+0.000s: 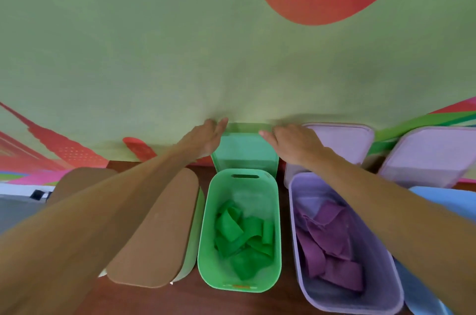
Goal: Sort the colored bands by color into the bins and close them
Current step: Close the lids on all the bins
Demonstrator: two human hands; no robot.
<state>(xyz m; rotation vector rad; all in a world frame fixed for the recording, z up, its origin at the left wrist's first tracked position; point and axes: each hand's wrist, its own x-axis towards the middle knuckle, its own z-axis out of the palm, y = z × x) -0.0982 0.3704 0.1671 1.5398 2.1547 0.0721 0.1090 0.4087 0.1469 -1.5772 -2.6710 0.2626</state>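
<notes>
- Nearest me on the counter (180, 299), the bin on the left already wears its brown lid (159, 232). I take that one as closed.
- Beside it the green bin (203, 237) stands open with the green bands (242, 237) heaped loosely inside. The purple bin (293, 211) next to it holds the purple bands (329, 242) in the same way. They look soft and limp, so nothing should poke above the rim.
- Behind the green bin, its green lid (244, 152) leans upright against the wall (154, 57). It looks like thin, light plastic, stiff enough to lift by its edges and probably smooth.
- My left hand (206, 139) lies at its upper left corner and my right hand (293, 143) at the upper right. The fingers of both are mostly straight against the edge, and I cannot tell whether the thumbs hook behind.
- I would take hold at both side edges.
</notes>
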